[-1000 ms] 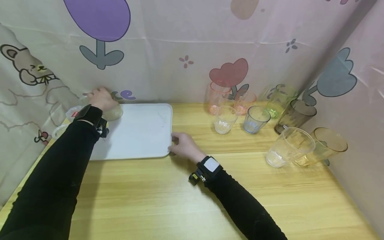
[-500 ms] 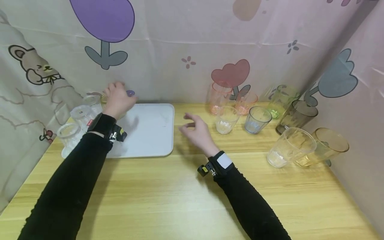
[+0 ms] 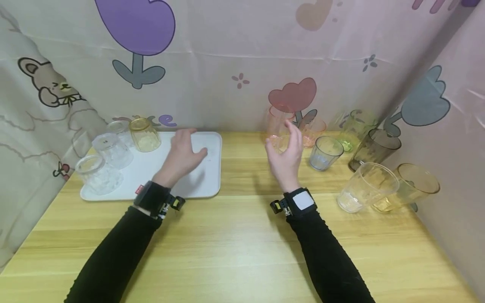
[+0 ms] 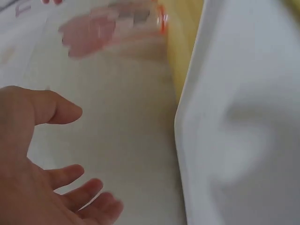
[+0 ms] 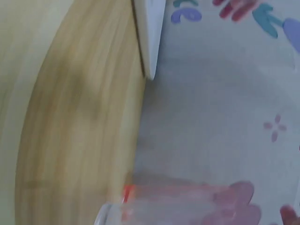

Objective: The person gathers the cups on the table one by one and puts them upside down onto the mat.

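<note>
My left hand [image 3: 185, 152] hovers open over the right part of the white tray [image 3: 201, 183], holding nothing. The left wrist view shows its palm and spread fingers [image 4: 51, 187] beside the tray [image 4: 243, 93]. An upturned yellow cup [image 3: 144, 134] and three upturned clear cups [image 3: 112, 150] stand on the tray's left half. My right hand [image 3: 285, 156] is raised with fairly straight fingers just before a clear cup [image 5: 106, 215], which it mostly hides in the head view. A tall pink cup [image 3: 273, 119] stands right behind it.
On the wooden table [image 3: 235, 252] at the right stand a short pink cup [image 3: 315, 126], a blue-grey cup [image 3: 324, 152], a green cup [image 3: 355, 126] and a dark cup [image 3: 373, 148]. A clear cup [image 3: 365, 185] and an amber cup [image 3: 411, 185] lie tilted. Cloth walls close the back and both sides.
My left hand let go of the yellow cup and moved right across the tray. My right hand left the tray's corner and rose to the right, up to the clear cup.
</note>
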